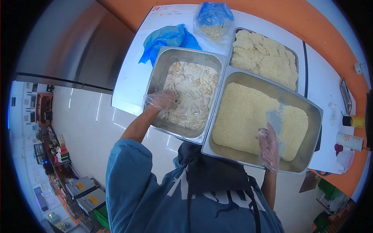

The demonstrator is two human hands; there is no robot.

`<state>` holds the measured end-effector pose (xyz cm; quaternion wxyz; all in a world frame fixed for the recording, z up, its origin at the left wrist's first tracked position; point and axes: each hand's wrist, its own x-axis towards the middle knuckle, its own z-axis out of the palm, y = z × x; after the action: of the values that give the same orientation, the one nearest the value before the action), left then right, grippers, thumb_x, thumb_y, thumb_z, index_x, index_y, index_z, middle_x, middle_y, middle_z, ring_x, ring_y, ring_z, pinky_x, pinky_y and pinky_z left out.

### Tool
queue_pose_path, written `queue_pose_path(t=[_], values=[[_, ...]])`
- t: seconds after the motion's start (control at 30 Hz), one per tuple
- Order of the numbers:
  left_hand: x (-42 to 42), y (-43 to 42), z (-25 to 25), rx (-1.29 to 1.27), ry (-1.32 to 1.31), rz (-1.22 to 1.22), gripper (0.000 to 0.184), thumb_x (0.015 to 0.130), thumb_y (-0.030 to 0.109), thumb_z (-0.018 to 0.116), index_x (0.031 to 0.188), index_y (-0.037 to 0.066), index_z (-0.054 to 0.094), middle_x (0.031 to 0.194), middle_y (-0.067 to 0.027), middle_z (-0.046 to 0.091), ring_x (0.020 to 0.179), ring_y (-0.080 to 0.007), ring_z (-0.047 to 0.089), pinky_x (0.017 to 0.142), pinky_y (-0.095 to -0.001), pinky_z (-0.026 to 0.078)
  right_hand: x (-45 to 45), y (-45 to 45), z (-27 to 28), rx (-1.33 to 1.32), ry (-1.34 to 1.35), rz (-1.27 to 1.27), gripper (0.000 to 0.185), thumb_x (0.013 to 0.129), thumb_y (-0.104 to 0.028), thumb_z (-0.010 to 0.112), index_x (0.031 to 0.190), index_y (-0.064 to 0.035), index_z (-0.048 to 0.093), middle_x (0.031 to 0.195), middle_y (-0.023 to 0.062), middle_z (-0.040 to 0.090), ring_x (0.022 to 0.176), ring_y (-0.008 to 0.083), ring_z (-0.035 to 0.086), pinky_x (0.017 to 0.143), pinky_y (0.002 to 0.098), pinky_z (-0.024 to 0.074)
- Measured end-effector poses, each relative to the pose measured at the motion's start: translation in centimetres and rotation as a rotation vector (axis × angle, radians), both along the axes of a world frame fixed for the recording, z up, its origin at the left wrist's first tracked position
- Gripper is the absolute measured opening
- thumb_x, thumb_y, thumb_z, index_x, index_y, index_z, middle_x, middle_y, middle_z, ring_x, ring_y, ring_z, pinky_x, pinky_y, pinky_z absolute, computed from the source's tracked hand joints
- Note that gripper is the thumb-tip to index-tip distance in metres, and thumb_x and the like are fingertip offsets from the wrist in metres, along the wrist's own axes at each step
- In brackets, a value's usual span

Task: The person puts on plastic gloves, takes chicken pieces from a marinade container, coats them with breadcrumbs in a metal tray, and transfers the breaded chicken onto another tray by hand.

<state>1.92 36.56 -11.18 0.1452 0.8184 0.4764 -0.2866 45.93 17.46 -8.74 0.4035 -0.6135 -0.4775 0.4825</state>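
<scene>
My left hand [164, 100], in a clear plastic glove, reaches into a steel pan [161, 60] of raw meat pieces, likely chicken, in a pale batter [192, 91]. Its fingers are curled down at the batter near the left wall, and whatever is between them is hidden. My right hand [269, 148], also gloved, hovers over a second, larger steel pan [315, 116] of pale crumbs [244, 112]. Its fingers are stretched out and hold nothing I can see. Just beyond its fingertips, a strip of bare pan bottom [274, 120] shows among the crumbs.
A third tray [264, 54] heaped with crumbs stands behind the larger pan. Blue plastic bags [167, 40] and a clear bag with crumbs [213, 25] lie at the back of the white table [130, 73]. Bottles [349, 141] stand at the right edge.
</scene>
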Motion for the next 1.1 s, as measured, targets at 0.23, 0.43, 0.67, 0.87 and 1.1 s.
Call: queue_pose_path(t=[0.23, 0.43, 0.67, 0.87, 1.1], values=[[-5.7, -0.2, -9.7, -0.155, -0.272, 0.059, 0.032, 0.081, 0.035, 0.059, 0.093, 0.007, 0.072, 0.099, -0.0156, 0.071, 0.091, -0.0310, 0.068, 0.080, -0.0421, 0.053, 0.0, -0.2, -0.4, 0.024, 0.013, -0.032, 0.057, 0.096, 0.000, 0.058, 0.149, -0.0072, 0.038, 0.116, 0.0095, 0.059, 0.103, 0.0150, 0.057, 0.094, 0.0302, 0.0447], [0.6, -2.0, 1.9, -0.244, -0.141, 0.200, 0.033, 0.076, 0.033, 0.063, 0.090, 0.004, 0.073, 0.103, -0.0211, 0.069, 0.095, -0.0339, 0.066, 0.083, -0.0413, 0.051, 0.2, -0.2, -0.1, 0.006, 0.020, -0.058, 0.053, 0.095, -0.007, 0.059, 0.145, 0.0003, 0.041, 0.116, 0.0086, 0.060, 0.107, 0.0154, 0.054, 0.096, 0.0298, 0.0421], [-1.2, -1.4, 6.8, -0.162, -0.303, 0.240, 0.026, 0.076, 0.027, 0.068, 0.092, 0.006, 0.074, 0.089, -0.0191, 0.071, 0.089, -0.0322, 0.069, 0.081, -0.0411, 0.053, 0.0, 0.0, -0.3, 0.014, 0.002, -0.064, 0.051, 0.095, -0.005, 0.059, 0.143, 0.0004, 0.043, 0.117, 0.0093, 0.060, 0.106, 0.0154, 0.055, 0.096, 0.0298, 0.0427], [-2.0, 0.7, 3.0, 0.323, -0.141, 0.171, 0.018, 0.082, 0.022, 0.063, 0.087, 0.006, 0.069, 0.084, -0.0167, 0.069, 0.081, -0.0334, 0.069, 0.071, -0.0432, 0.055, -0.2, 0.2, -0.1, 0.001, 0.037, -0.067, 0.050, 0.095, -0.005, 0.058, 0.143, 0.0008, 0.043, 0.116, 0.0091, 0.061, 0.107, 0.0157, 0.055, 0.097, 0.0307, 0.0421], [-0.2, -1.1, 0.4, 0.323, -0.089, 0.128, 0.025, 0.082, 0.030, 0.062, 0.088, 0.006, 0.068, 0.088, -0.0162, 0.068, 0.085, -0.0327, 0.068, 0.071, -0.0440, 0.056, 0.2, -0.2, -0.5, 0.017, -0.045, -0.077, 0.048, 0.096, -0.006, 0.058, 0.142, -0.0009, 0.046, 0.116, 0.0098, 0.060, 0.108, 0.0180, 0.055, 0.100, 0.0327, 0.0413]])
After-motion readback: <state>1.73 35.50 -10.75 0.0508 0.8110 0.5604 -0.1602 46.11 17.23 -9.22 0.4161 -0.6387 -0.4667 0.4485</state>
